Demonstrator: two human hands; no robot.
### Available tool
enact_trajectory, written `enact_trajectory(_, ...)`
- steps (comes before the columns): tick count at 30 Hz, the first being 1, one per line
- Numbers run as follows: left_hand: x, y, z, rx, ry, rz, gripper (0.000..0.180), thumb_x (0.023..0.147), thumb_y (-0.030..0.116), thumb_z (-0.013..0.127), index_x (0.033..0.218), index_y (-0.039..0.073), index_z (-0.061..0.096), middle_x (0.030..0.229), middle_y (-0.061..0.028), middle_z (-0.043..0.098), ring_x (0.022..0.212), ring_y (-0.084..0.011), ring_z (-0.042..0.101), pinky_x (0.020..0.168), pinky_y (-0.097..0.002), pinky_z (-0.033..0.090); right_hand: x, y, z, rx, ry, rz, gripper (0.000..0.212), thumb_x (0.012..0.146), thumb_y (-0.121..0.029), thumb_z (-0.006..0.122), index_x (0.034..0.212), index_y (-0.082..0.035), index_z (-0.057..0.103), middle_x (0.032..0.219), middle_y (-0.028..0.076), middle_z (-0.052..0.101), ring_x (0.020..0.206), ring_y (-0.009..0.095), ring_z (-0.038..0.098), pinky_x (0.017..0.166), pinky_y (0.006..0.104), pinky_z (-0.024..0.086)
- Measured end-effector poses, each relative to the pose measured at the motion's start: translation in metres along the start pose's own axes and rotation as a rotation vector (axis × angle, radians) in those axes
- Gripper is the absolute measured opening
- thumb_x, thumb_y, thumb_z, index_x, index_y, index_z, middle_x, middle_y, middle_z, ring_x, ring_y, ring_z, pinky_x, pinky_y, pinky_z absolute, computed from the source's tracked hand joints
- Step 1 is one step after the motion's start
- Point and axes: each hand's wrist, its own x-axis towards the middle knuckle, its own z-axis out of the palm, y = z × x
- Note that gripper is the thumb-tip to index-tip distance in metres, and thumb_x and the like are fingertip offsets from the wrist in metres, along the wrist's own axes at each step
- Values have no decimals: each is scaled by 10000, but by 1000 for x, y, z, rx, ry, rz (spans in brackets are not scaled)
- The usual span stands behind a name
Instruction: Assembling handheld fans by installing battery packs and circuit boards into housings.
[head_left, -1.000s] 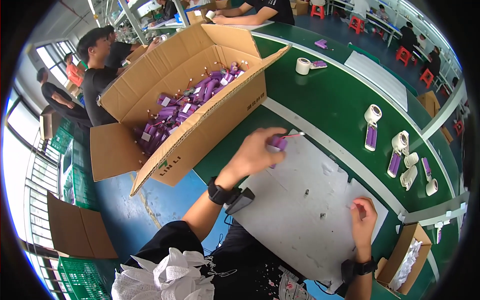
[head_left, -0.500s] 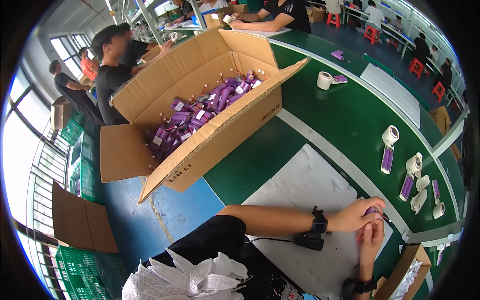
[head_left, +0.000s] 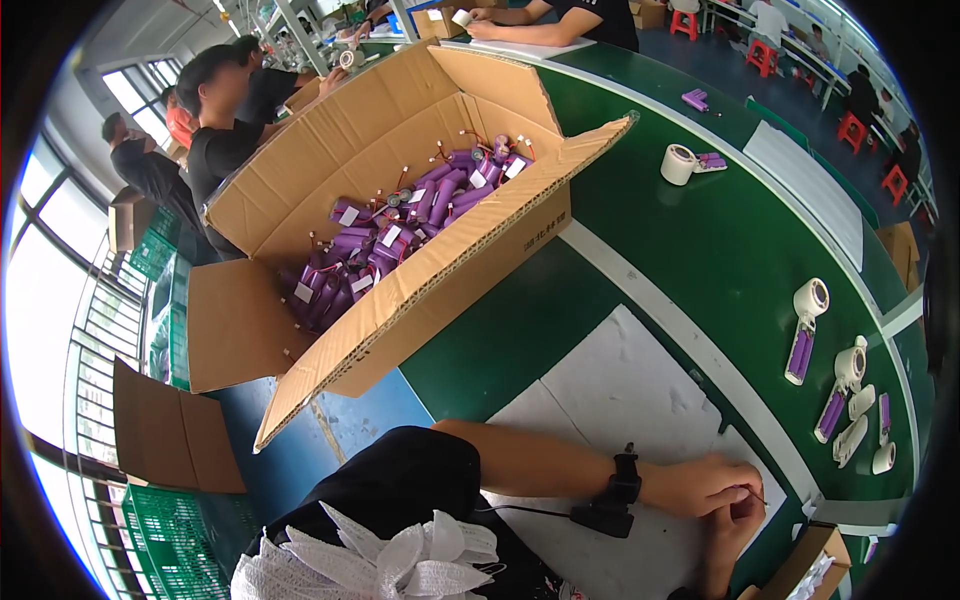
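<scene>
Close together over a white sheet [head_left: 570, 400], my left hand [head_left: 700, 487] and my right hand [head_left: 738, 522] both have their fingers closed on the same small item. Half a second ago it showed as a purple battery pack with wires; now the fingers cover nearly all of it. Only a thin dark wire end [head_left: 764, 497] sticks out beyond the fingertips. A black strap with a small box [head_left: 622, 482] is round my left wrist. Far to the left of the hands stands a large open cardboard box [head_left: 470, 275], holding many purple battery packs [head_left: 440, 200] with wires and white labels.
On the green conveyor belt [head_left: 640, 220] to the right lie white handheld fan parts [head_left: 808, 300] with purple packs. A small carton [head_left: 800, 565] stands beside my right forearm. Green crates [head_left: 175, 530] are at the left. Co-workers [head_left: 220, 120] sit along the line.
Both hands have drawn tighter together and the purple pack has gone out of sight between the fingers. The view has shifted slightly; belt items appear lower and further right.
</scene>
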Motion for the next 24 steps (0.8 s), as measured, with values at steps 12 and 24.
enact_trajectory(12,-7,11,-2,217,-19,-172,302,906,130,496,1194,41,489,1184,-116,499,1049,-299,471,900,-388,395,1,-10,11,-220,-181,-103,238,839,-161,569,816,75,584,731,140,638,671,170,595,583,303,443)
enact_trajectory(24,-3,5,-10,394,11,-33,283,811,79,569,1089,88,517,1059,-111,485,960,-308,470,879,-411,377,5,-8,11,-283,-230,-143,294,749,-163,635,998,-11,597,896,175,630,865,333,632,708,381,476)
